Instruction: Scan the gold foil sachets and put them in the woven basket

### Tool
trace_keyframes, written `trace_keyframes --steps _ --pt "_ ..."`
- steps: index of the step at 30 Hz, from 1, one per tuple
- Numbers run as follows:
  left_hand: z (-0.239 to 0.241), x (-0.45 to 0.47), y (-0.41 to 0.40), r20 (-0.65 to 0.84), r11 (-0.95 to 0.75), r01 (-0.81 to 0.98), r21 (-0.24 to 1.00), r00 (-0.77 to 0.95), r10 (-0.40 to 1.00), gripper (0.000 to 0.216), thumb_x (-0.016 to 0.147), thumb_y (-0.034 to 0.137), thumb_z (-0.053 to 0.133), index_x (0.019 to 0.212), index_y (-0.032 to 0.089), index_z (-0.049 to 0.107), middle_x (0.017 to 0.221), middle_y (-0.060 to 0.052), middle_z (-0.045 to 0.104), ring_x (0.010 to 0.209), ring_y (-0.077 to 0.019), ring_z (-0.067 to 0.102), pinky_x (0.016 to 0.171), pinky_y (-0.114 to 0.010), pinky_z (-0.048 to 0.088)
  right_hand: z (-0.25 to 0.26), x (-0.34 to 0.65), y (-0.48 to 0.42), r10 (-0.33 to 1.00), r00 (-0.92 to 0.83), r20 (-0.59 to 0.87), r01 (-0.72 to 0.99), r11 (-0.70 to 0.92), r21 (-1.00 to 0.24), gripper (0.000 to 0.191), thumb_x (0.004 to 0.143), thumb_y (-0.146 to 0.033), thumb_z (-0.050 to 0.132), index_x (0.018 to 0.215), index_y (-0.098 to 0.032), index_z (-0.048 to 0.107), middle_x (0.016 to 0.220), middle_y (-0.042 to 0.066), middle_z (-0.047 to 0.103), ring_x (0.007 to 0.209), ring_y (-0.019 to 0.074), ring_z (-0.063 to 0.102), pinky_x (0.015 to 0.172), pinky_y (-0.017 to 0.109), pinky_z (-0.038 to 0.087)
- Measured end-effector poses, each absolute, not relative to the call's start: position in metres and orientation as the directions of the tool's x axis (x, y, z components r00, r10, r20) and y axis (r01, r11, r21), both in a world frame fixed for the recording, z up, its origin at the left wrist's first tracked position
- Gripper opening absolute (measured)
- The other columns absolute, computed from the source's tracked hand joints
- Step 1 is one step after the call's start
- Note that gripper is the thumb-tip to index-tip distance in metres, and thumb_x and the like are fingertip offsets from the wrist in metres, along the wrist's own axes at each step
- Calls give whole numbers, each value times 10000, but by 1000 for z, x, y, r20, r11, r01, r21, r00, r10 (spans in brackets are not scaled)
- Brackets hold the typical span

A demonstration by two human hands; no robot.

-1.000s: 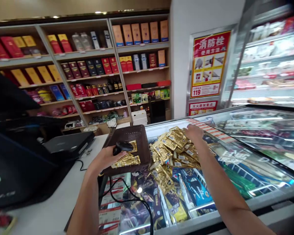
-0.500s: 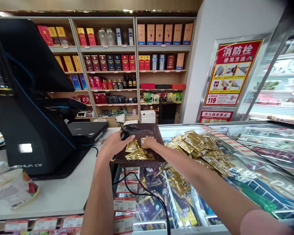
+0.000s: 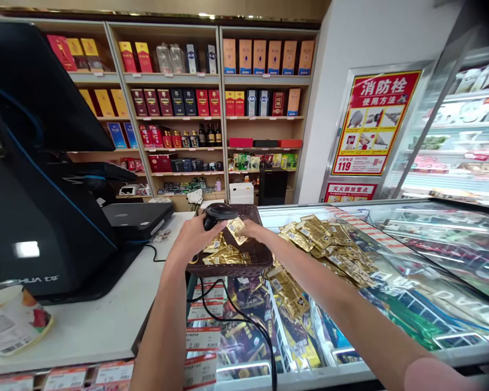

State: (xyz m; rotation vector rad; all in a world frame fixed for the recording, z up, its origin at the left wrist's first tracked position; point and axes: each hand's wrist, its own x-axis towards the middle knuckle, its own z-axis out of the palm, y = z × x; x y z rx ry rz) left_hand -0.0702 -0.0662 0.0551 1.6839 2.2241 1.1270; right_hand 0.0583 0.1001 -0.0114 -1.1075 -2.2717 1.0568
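Note:
My left hand [image 3: 193, 237] is wrapped round a black barcode scanner [image 3: 219, 213], its head over the brown woven basket [image 3: 255, 267]. Between the fingers of my right hand [image 3: 252, 231] is a gold foil packet [image 3: 236, 230], raised just in front of the scanner. Several more gold packets [image 3: 226, 256] lie in the bottom of the basket. To the right, a heap of the same gold packets [image 3: 330, 244] rests on the glass top of a chest freezer [image 3: 395, 282].
A black checkout terminal [image 3: 36, 163] and a white paper tub [image 3: 16, 320] stand on the left counter [image 3: 93, 320]. Black cables [image 3: 244, 320] hang in front of the basket. Shelves of boxed bottles [image 3: 195, 103] line the back wall, beside a red fire-hydrant sign [image 3: 375, 119].
My right hand has lifted a gold packet from the basket up to the scanner. The camera view has shifted slightly, and my left hand keeps its hold on the scanner.

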Motion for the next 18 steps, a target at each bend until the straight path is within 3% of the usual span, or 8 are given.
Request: trace_keyframes --steps 4,9,13,18 --pt "49 -58 -54 304 21 672 740 -363 881 562 718 715 639 872 177 679 727 -73 707 641 -225 634 548 -272 425 -2 126 113 784 -619 -45 448 306 -840 185 913 -221 608 1082 -170 665 1039 68 720 873 184 663 602 209 487" --pt "40 -23 -38 178 -33 437 899 -296 939 564 711 691 679 879 154 638 823 -97 721 623 -176 623 553 -263 458 5 216 131 829 -556 55 389 319 -864 220 850 -299 655 1032 -174 645 1059 68 681 854 166 618 587 203 467" --pt "30 3 -29 105 21 459 888 -247 963 564 694 688 698 857 150 643 804 -101 721 663 -201 654 577 -283 489 1 253 148 871 -486 70 360 273 -892 304 826 -335 687 1078 -178 622 1051 59 660 843 157 605 615 210 481" --pt "18 12 -20 145 11 525 851 -256 956 553 719 683 676 874 153 651 819 -105 733 701 -224 670 579 -290 497 -6 261 160 896 -444 7 394 202 -896 405 757 -351 769 1108 -195 642 1005 46 675 790 156 608 637 233 491"
